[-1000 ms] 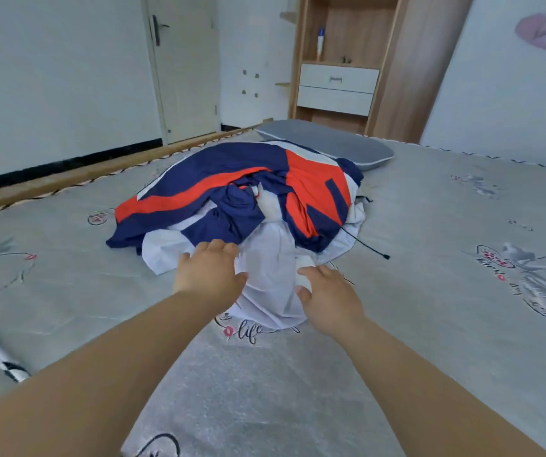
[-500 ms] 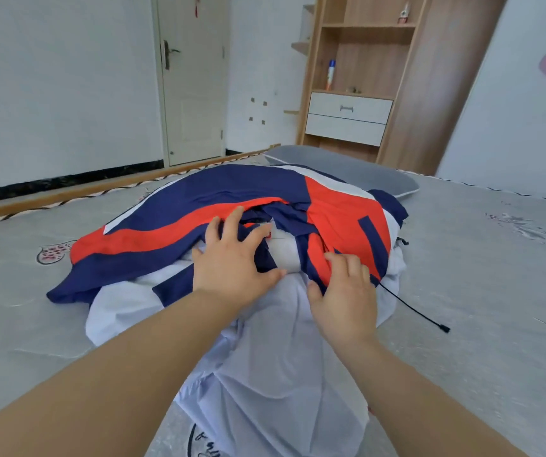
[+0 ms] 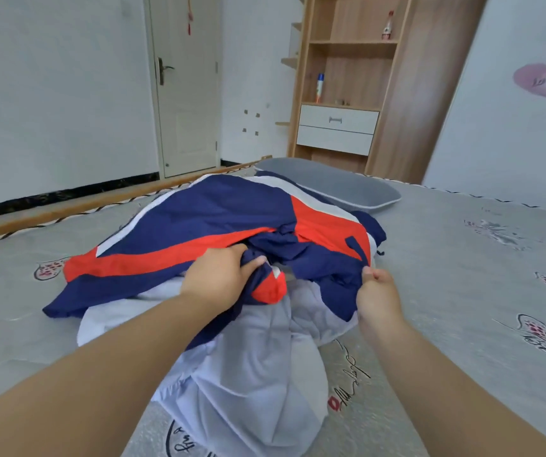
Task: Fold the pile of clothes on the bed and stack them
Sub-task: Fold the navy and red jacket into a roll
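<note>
Navy, orange-red and white: one sports jacket (image 3: 218,225), thin shell fabric, lying crumpled on top of the pile in the middle of the bed (image 3: 462,291). Beneath it, one pale lilac-white garment (image 3: 258,367), spilling toward you over the near part of the mattress.

Left hand (image 3: 218,282): your fingers are curled into a bunched navy fold near the jacket's centre, grasping it. Right hand (image 3: 378,291): thumb and fingers pinch the navy edge on the jacket's right side. Neither hand is released.

Step in hand, as it appears: separating the jacket from the pile so it can be spread for folding.

Handling notes:
- The fabric looks slippery and light; hold seams or hems, not loose middle cloth, or it may slide out.
- Your left grasp sits on a wad. Judge whether it is a collar or a sleeve before lifting; a wad will likely drag the pale garment along.
- Lift up and away, then shake once so the sleeves fall free.
- A thin black drawcord tip (image 3: 379,253) shows at the right edge; keep it from snagging.
- Lay it flat on bare mattress to your right, well apart from the grey pillow (image 3: 331,183).
</note>
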